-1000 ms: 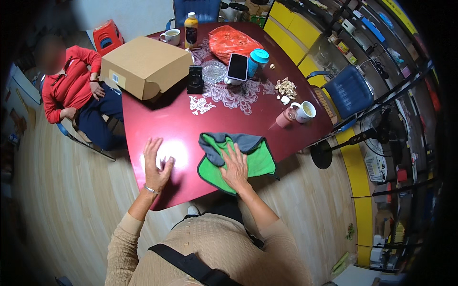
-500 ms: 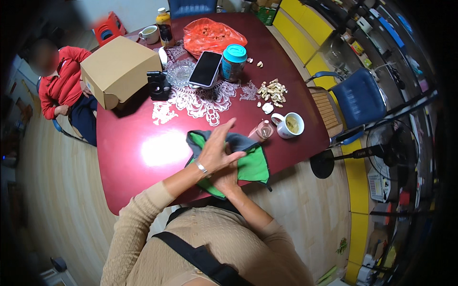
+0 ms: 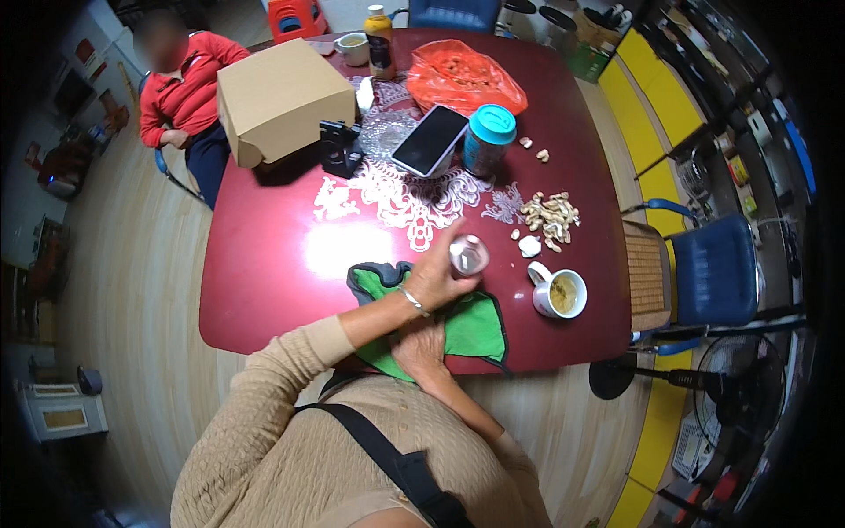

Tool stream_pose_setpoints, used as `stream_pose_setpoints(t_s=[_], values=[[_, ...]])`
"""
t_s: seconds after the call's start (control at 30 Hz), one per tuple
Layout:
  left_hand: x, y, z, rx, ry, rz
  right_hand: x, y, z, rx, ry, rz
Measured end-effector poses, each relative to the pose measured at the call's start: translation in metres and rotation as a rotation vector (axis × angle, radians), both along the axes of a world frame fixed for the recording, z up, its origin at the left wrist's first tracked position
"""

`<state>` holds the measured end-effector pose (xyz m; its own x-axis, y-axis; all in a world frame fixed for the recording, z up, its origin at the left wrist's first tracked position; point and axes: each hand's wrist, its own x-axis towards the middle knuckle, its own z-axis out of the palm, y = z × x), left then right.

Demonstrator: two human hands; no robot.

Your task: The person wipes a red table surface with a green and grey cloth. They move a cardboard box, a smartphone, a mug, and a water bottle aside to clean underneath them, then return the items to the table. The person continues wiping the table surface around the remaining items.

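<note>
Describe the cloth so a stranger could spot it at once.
Start at the big red table and go to the middle of its near edge. The cloth lies there, with the right hand resting on it. Limp and bright green with dark edging, it stands apart from the rigid white cup to its right.

Curls the left hand (image 3: 436, 275) around a clear drinking glass (image 3: 469, 256), crossing that wrist over the right hand (image 3: 418, 345). Rests the right on a green-and-grey cloth (image 3: 473, 327) at the near edge of a dark red table (image 3: 264, 305), with fingertips hidden from sight. Has a white mug (image 3: 543, 297) near peanut shells (image 3: 551, 214) to the right. Faces a smartphone (image 3: 431, 141), a turquoise-lidded tumbler (image 3: 487, 143), a red plastic bag (image 3: 464, 77) and a cardboard box (image 3: 286, 101) farther back.
</note>
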<state>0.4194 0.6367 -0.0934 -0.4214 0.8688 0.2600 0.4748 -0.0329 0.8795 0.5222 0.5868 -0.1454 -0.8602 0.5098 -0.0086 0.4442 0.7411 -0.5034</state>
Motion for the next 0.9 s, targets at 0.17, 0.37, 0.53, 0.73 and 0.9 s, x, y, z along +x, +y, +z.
stream_pose_setpoints(t_s=[0.17,0.37,0.53,0.73,0.9], values=[[-0.09,-0.036,0.001,0.005,0.049,0.285,-0.009,0.021,0.015,0.186,0.07,-0.004],[-0.144,-0.035,0.061,0.13,0.325,0.474,-0.051,0.063,0.016,0.242,0.06,-0.102],[-0.206,0.031,0.116,0.176,0.433,0.422,-0.057,0.068,0.013,0.266,0.027,-0.135],[-0.299,0.12,0.098,-0.164,0.206,0.485,-0.06,0.065,0.021,0.177,0.04,-0.126],[-0.314,0.176,0.063,-0.314,0.242,0.517,-0.059,0.066,0.021,0.199,0.032,-0.154]])
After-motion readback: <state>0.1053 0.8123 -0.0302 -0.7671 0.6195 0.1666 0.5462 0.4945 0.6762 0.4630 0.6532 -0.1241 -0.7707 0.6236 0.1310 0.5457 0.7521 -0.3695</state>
